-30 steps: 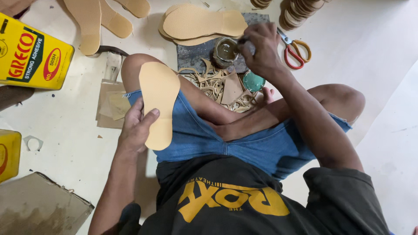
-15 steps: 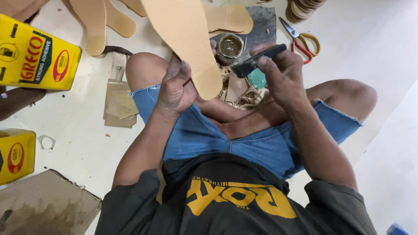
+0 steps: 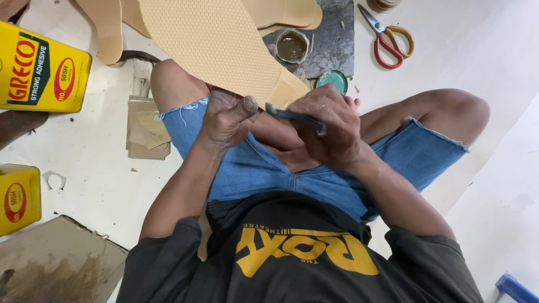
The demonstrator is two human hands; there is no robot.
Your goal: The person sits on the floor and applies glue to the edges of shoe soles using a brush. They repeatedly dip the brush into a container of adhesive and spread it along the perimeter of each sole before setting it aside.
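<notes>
Left hand (image 3: 227,118) pinches a light, bendy-looking sole (image 3: 216,45) at its heel; right hand (image 3: 331,126), at three o'clock, grips a brush (image 3: 295,116).

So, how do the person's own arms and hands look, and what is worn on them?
Both arms are bare from the hands up to short black sleeves near the shoulders. The left hand and the right hand wear no gloves, and no ring, watch or bracelet shows. The fingers look smeared with dark grime. The sleeves belong to a black T-shirt with yellow lettering on the chest.
</notes>
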